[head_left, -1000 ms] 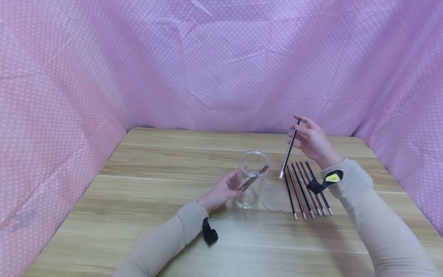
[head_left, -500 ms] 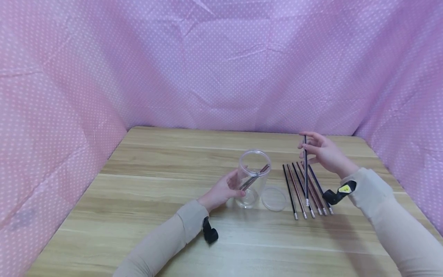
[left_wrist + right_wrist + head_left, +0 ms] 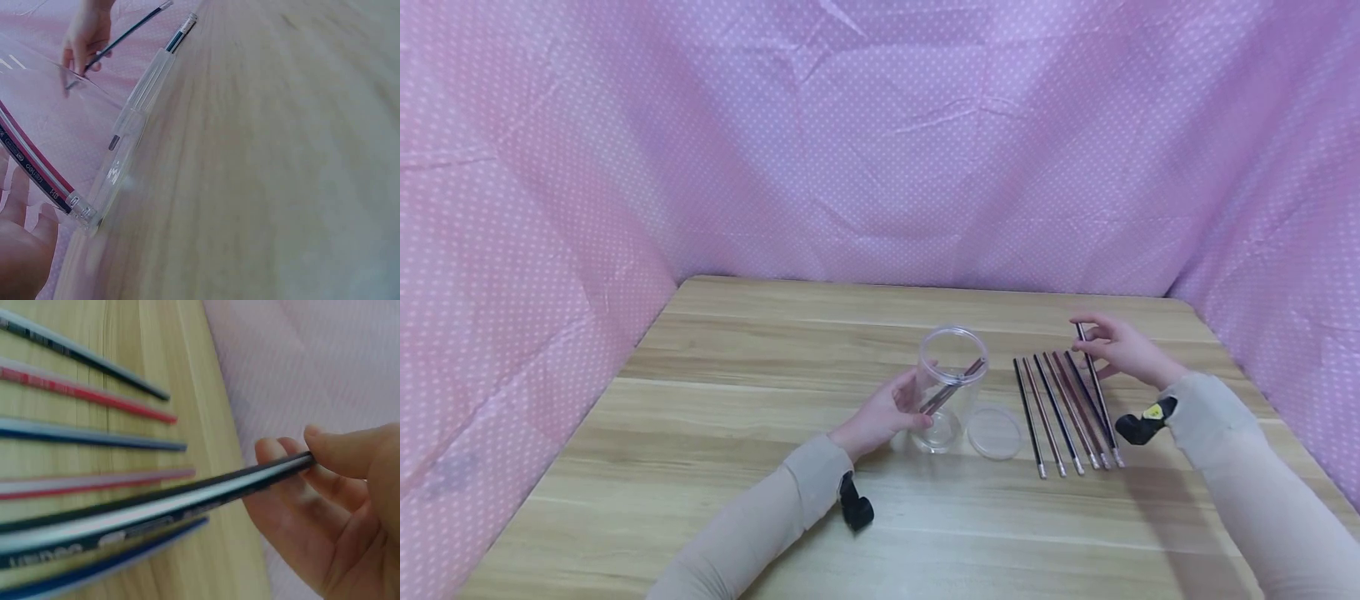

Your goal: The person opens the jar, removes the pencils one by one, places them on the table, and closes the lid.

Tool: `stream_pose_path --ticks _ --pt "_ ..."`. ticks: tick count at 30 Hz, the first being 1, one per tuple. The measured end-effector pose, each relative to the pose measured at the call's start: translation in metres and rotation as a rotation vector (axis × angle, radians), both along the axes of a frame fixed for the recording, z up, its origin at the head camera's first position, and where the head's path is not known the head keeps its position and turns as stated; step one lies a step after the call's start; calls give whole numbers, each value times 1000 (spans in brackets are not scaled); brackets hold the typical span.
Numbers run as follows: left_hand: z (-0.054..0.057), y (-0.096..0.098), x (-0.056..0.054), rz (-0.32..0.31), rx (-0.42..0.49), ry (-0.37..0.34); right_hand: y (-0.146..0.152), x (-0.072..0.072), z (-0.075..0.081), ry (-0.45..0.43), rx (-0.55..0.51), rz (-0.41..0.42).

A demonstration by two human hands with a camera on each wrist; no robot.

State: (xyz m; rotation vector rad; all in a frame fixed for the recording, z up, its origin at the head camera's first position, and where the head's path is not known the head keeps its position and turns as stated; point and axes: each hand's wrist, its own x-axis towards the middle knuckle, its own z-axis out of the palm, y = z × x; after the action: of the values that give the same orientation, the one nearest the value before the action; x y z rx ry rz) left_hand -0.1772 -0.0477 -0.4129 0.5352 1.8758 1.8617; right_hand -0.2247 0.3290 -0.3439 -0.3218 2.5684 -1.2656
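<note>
Head view: left hand (image 3: 880,417) grips jar (image 3: 957,406), two leaning pencils (image 3: 955,385) inside. Right hand (image 3: 1123,346) pinches tilted pencil (image 3: 1097,387) by upper end, at right edge of row (image 3: 1058,415). Step seems laying pencil out; next move likely calls for lowering upper end, then release.

Lid (image 3: 994,432) on table (image 3: 715,400) between jar (image 3: 943,373) and pencils (image 3: 1058,414)

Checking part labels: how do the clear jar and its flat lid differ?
The jar is a tall, hollow cylinder; the lid is a shallow disc. The left grip holds the jar; the lid lies untouched on the table. Pencils lean inside the jar; nothing sits on the lid. Both are clear and round.
</note>
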Motion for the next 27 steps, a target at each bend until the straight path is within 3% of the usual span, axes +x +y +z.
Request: stream_pose_path --ticks 13,27 --pt "1 -1 0 -16 -9 7 28 -7 -37 7 117 -48" --pt "1 -2 -2 -7 -23 3 36 -16 -57 -60 56 -75"
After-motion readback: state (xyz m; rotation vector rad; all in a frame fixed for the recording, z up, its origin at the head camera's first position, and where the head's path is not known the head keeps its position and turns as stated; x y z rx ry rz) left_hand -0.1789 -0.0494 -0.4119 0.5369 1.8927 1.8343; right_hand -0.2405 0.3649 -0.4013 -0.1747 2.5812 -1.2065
